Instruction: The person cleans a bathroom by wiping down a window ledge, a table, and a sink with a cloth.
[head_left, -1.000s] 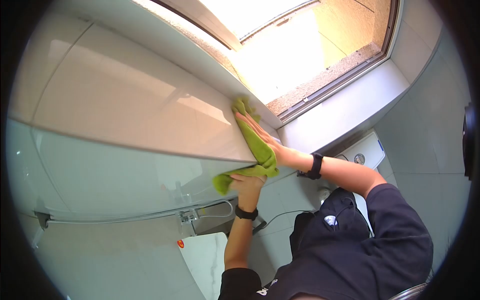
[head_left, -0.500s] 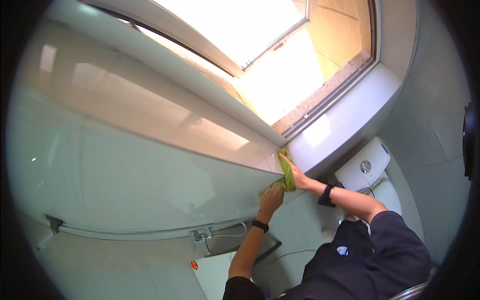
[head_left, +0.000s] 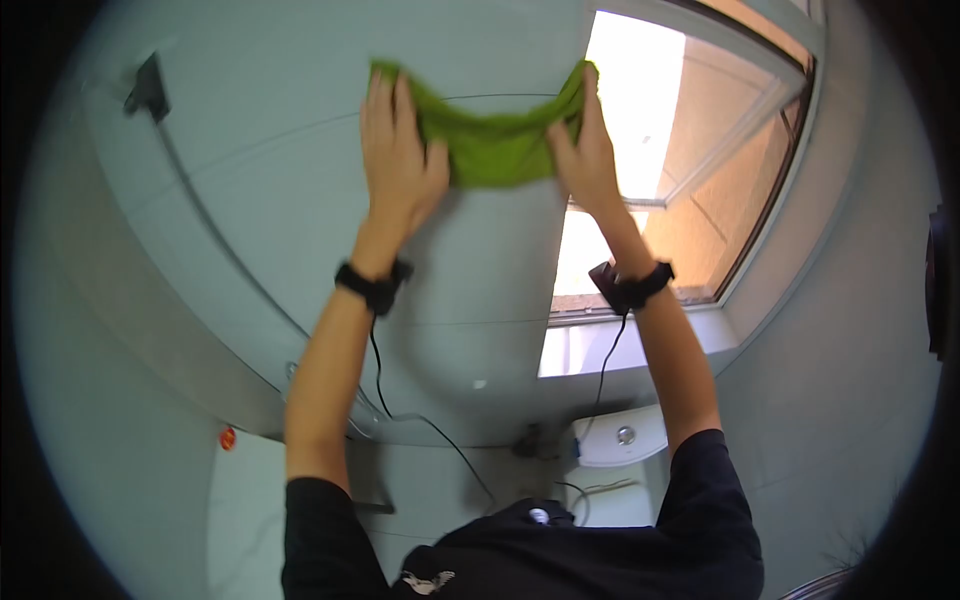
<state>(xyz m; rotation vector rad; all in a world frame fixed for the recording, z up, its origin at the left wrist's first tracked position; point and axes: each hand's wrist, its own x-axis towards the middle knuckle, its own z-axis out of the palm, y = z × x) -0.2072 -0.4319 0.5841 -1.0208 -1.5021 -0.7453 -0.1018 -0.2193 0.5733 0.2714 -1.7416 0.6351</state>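
A green cloth (head_left: 500,152) is stretched between my two raised hands, sagging in the middle, in front of the pale tiled wall (head_left: 480,270). My left hand (head_left: 400,155) grips its left end, with the fingers pointing up and the thumb toward the middle. At the opposite end, my right hand (head_left: 588,155) is closed on the cloth beside the window edge. Both hands are slightly blurred. A black band (head_left: 372,287) circles my left wrist, and another black band (head_left: 635,287) with a small box is on my right. Whether the cloth touches the wall, I cannot tell.
An open window (head_left: 690,190) is at the right, above a white sill (head_left: 640,342). Below it stands a toilet tank (head_left: 618,436). A shower rail (head_left: 215,220) runs down the left wall. A white panel (head_left: 245,510) with a red sticker is at lower left. Dark cables hang near both wrists.
Both hands have gone up from the wall corner beside the sill to the upper wall. The cloth, bunched at the corner before, is now spread between them. The head view has turned.
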